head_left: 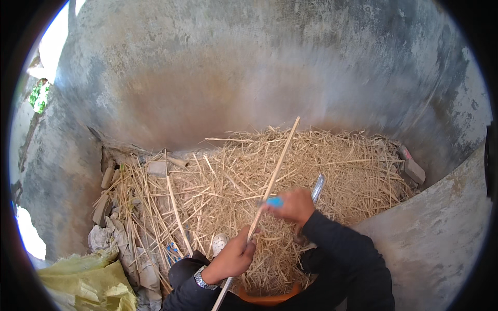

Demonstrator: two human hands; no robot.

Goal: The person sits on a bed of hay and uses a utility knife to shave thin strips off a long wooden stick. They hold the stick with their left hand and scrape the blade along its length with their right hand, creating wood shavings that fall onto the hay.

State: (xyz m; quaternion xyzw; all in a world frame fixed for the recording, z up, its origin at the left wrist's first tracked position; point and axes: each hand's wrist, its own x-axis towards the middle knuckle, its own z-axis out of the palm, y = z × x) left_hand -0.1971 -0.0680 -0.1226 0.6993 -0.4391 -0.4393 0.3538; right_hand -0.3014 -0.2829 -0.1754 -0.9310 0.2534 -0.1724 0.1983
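Observation:
My left hand (234,258), wearing a metal wristwatch, is closed around the lower part of a long, pale split-bamboo strip (282,151). The strip slants from near my lap up toward the wall. My right hand (296,205) is closed, its fingertips against the strip's middle. A small bright blue piece (274,202) shows at those fingertips; its kind is unclear. From behind the right hand a shiny metal blade (318,187) points up, and a brownish end shows below the hand, in line with a knife held there. The grip itself is partly hidden.
Straw-like shavings (332,166) cover the floor up to a grey concrete wall (249,67). Long loose strips (176,207) lie at left, near a yellow-green sack (88,280) and crumpled cloth (109,236). A brick-like block (412,168) is at right. An orange rim (270,299) shows below me.

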